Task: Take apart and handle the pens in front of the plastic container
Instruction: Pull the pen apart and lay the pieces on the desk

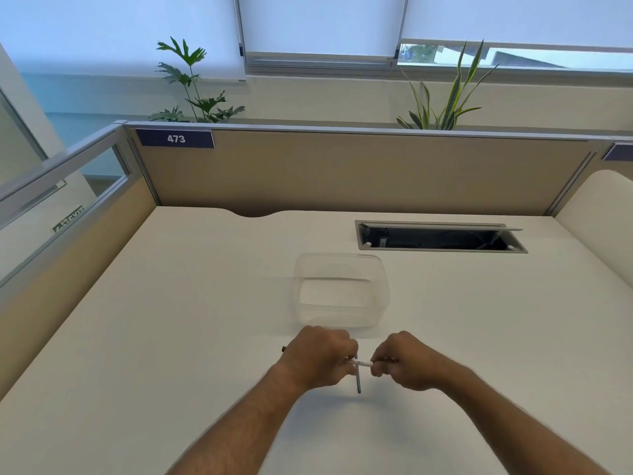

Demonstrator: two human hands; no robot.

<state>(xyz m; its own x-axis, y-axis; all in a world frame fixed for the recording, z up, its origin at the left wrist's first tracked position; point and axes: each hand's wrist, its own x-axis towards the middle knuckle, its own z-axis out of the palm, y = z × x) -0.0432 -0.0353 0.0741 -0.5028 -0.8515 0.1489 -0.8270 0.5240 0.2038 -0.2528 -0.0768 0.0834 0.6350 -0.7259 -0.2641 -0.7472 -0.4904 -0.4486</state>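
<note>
Hands meet just in front of the clear plastic container (340,289) on the white desk (171,320): left hand (320,354) and right hand (406,359) both pinch 1 pale pen (363,364) held crosswise between them, while a dark pen (358,382) points down beneath the left fingers.

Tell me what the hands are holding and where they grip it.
Both hands grip one white pen by its ends: left hand on one end, right hand on the other. A dark pen hangs from the left hand, held at its top.
</note>
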